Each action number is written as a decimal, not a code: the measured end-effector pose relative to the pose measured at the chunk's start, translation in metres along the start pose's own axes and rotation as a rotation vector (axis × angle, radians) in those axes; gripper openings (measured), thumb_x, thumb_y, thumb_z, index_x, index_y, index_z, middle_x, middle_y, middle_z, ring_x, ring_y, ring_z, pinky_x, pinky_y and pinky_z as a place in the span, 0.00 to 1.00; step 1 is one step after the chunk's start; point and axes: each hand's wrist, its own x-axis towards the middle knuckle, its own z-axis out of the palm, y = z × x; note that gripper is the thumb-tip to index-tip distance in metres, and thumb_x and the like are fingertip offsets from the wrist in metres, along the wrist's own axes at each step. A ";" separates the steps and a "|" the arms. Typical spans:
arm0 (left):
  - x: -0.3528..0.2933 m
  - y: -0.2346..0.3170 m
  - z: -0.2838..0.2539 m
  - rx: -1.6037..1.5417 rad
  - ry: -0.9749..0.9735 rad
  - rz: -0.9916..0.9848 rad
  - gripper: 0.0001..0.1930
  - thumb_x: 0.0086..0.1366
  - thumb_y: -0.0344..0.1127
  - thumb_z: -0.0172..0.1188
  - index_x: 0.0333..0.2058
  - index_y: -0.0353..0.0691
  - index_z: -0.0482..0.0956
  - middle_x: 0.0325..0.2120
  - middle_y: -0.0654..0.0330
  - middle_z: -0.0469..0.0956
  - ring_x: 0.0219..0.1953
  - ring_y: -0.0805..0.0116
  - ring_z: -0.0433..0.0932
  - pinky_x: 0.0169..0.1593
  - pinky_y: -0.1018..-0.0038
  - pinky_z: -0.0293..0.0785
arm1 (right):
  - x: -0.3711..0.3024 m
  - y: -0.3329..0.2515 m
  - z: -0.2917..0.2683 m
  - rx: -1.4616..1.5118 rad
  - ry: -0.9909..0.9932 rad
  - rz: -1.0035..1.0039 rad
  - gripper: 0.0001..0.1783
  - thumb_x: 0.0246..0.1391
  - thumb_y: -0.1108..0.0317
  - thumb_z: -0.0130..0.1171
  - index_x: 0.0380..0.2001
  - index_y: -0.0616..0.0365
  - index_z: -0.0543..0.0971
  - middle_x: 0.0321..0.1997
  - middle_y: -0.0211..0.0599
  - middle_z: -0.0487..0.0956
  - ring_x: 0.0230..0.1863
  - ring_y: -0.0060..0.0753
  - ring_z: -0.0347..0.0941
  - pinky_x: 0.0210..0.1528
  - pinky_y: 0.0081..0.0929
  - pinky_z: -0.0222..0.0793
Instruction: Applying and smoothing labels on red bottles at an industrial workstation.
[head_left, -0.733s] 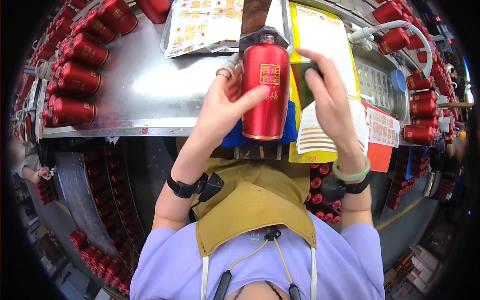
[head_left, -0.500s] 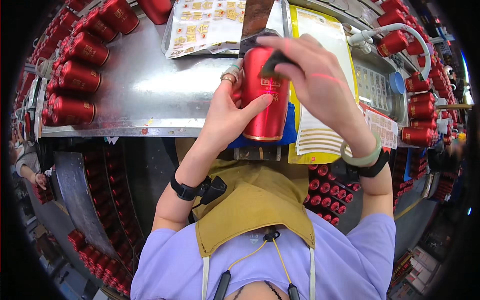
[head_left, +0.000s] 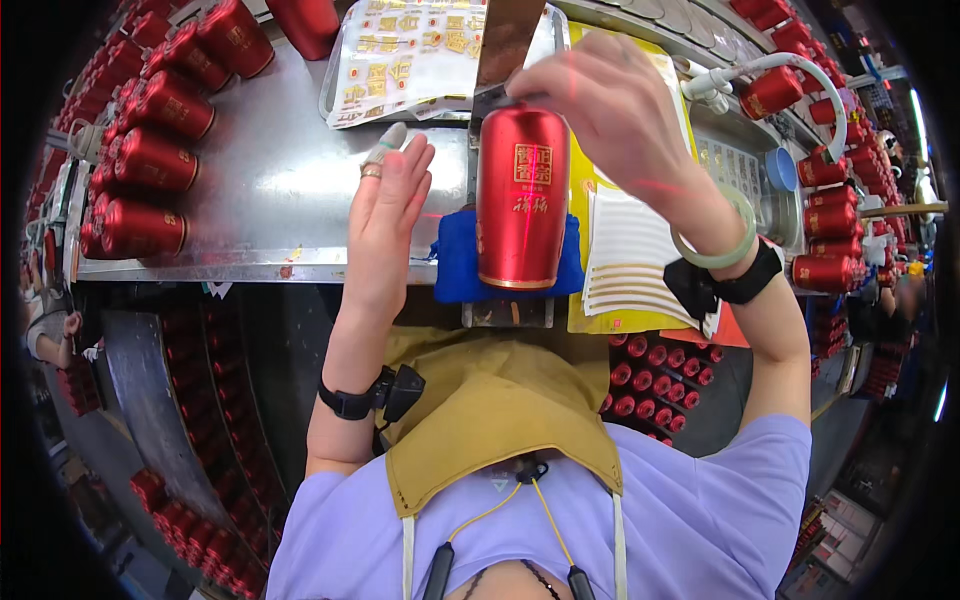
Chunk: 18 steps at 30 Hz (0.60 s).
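Red bottles [head_left: 150,160] line a steel worktable [head_left: 270,190] above a dim floor

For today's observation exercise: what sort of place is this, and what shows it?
Probably a factory packing or labelling station. Rows of identical red bottles lie on a steel workbench, sheets of gold stickers sit nearby, and more bottles fill crates below.

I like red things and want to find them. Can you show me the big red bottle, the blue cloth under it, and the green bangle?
Red metal bottle [head_left: 521,200]: head view, body middle.
Blue cloth [head_left: 455,265]: head view, left part.
Green bangle [head_left: 742,245]: head view, outer rim.
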 end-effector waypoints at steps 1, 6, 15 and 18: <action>-0.001 -0.002 -0.008 -0.009 0.029 -0.009 0.36 0.81 0.54 0.39 0.70 0.25 0.51 0.69 0.37 0.61 0.74 0.49 0.59 0.76 0.57 0.53 | -0.014 -0.004 0.004 0.078 -0.012 -0.070 0.08 0.51 0.69 0.63 0.36 0.47 0.82 0.38 0.26 0.85 0.40 0.32 0.79 0.44 0.31 0.71; 0.000 -0.007 -0.022 -0.001 0.067 -0.026 0.36 0.81 0.55 0.38 0.71 0.26 0.52 0.70 0.38 0.61 0.74 0.49 0.60 0.76 0.57 0.53 | -0.057 -0.057 -0.023 0.498 -0.240 -0.195 0.11 0.53 0.72 0.64 0.41 0.51 0.86 0.42 0.29 0.86 0.35 0.30 0.78 0.36 0.29 0.73; -0.009 -0.001 -0.008 0.026 0.027 -0.032 0.38 0.80 0.58 0.37 0.71 0.27 0.51 0.70 0.38 0.61 0.74 0.50 0.60 0.76 0.57 0.53 | -0.022 -0.031 0.004 -0.001 0.025 -0.230 0.12 0.47 0.67 0.62 0.38 0.47 0.82 0.37 0.25 0.81 0.37 0.32 0.73 0.42 0.29 0.72; -0.007 -0.003 -0.009 0.035 0.022 -0.012 0.38 0.80 0.58 0.37 0.71 0.27 0.52 0.69 0.39 0.62 0.73 0.50 0.60 0.76 0.57 0.54 | -0.015 -0.083 -0.008 0.270 -0.395 -0.180 0.05 0.47 0.67 0.61 0.29 0.50 0.76 0.33 0.31 0.78 0.38 0.36 0.75 0.41 0.33 0.75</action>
